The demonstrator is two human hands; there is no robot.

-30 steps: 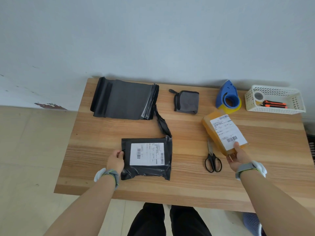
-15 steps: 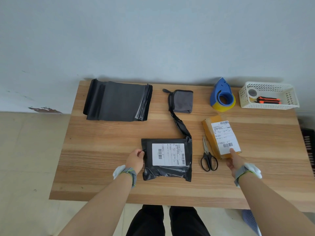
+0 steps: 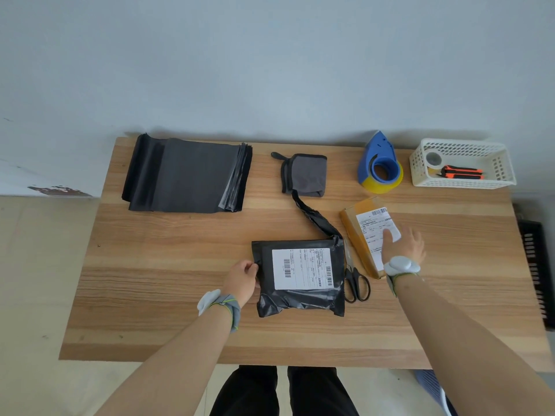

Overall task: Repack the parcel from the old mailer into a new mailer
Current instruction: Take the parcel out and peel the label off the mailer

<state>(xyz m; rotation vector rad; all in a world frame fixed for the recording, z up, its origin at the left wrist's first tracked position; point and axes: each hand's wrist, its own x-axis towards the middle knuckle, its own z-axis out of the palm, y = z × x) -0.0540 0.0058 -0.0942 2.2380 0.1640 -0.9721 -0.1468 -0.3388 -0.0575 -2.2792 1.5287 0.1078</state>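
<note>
The old black mailer, with a white shipping label on top, lies flat near the table's front middle. My left hand pinches its left edge. A torn black strip trails from its top right corner toward the back. A brown parcel box with its own label lies just right of the mailer. My right hand rests flat on the box, fingers spread. A stack of new black mailers sits at the back left.
Black scissors lie between mailer and box, partly under the mailer's edge. A grey pouch, a blue tape dispenser and a white basket holding an orange knife line the back. The wooden table ends close to my legs.
My left hand slid the black mailer to the right, up against the scissors. My right hand set the brown box down and moved from its near end onto its top.
</note>
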